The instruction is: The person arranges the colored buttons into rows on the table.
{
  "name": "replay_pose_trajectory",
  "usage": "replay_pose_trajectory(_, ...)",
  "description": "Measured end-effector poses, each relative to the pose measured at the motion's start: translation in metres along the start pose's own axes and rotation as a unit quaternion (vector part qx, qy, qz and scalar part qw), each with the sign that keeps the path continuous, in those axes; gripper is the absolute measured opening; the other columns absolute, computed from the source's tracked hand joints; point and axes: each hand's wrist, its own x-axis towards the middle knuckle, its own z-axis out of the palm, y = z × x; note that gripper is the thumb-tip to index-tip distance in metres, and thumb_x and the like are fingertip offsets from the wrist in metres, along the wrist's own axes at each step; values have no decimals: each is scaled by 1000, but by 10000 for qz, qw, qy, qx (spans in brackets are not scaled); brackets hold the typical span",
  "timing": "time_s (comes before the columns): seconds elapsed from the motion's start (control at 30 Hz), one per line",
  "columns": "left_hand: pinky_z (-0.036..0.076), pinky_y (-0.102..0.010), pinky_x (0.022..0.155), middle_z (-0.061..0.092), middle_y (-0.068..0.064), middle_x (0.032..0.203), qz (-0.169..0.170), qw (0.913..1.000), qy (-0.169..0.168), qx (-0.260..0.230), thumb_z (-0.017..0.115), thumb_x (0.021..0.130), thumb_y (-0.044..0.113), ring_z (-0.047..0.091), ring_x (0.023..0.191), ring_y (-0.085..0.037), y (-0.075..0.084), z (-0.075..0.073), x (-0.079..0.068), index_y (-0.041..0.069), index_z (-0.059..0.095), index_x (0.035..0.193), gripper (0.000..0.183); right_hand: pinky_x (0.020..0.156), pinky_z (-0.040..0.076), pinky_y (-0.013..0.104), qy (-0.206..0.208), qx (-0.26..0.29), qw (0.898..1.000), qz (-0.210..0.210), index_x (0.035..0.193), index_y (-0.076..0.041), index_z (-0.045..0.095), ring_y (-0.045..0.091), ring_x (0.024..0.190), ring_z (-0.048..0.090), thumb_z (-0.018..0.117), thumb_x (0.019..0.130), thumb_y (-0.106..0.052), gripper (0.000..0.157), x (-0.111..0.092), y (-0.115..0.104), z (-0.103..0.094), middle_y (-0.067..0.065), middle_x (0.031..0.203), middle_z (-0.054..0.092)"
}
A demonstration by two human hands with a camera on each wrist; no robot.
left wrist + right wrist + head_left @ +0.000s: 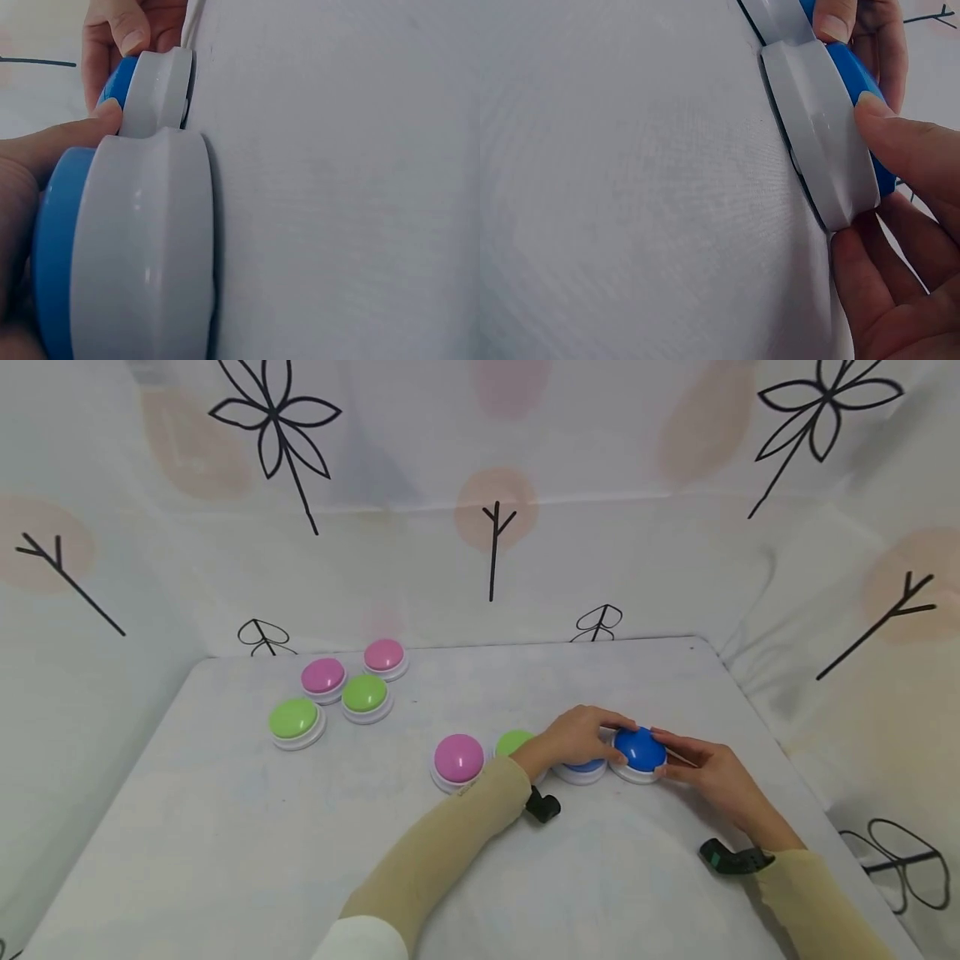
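Note:
A domed blue push button (639, 749) on a white round base sits at the right end of a row on the white table. My left hand (573, 735) grips its left side, thumb at the near left and fingertips at the far edge. From the right, my right hand (712, 777) holds the same button, its thumb (911, 150) on the blue dome's edge and other fingers low by the base. Under my left hand lies a second blue button (142, 247), partly covered and right beside the first.
Left of the blue buttons are a green button (512, 742), half hidden by my left hand, and a pink button (459, 758). Farther back left stand two pink buttons (323, 675) and two green buttons (293, 718). A patterned cloth (420, 568) walls the table's back and sides.

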Motion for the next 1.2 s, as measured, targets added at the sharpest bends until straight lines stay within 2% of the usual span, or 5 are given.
replay_pose_trajectory(0.17,37,-32,109,53,19,142,-1,10000,19,-25,75,90,38,42,135,-6,0,1,0,38,59,138,51,94,48,21,-48,27,10000,21,144,0,51,46,135,41,75,91,-21,61,-1,-3,0,21,150,43)
replay_pose_trajectory(0.7,38,-31,109,58,11,138,163,9977,96,-655,75,91,33,45,132,-6,-5,-9,-4,33,60,137,48,104,33,69,169,-40,9998,96,147,-4,48,47,140,33,71,93,-38,68,0,-13,-2,22,149,44)
replay_pose_trajectory(0.9,43,-30,105,61,8,134,219,9950,249,-945,73,92,32,50,125,-6,-13,-24,-11,32,62,136,46,105,39,60,449,-303,9985,86,145,-11,53,38,137,40,65,96,-43,60,4,-25,-3,15,145,52)
replay_pose_trajectory(1.1,45,-33,104,62,2,133,444,9889,459,-1342,71,93,27,52,122,-8,-28,-45,-31,22,62,137,45,98,48,23,612,-292,9976,-164,141,-11,57,33,133,47,64,97,-42,54,15,-41,4,13,141,57)
replay_pose_trajectory(1.2,43,-39,107,63,1,133,480,9868,647,-1402,72,93,26,53,122,-9,-36,-57,-42,19,62,136,44,99,47,22,574,-118,9979,-291,139,-10,58,33,131,49,65,97,-38,51,23,-48,10,13,140,58)
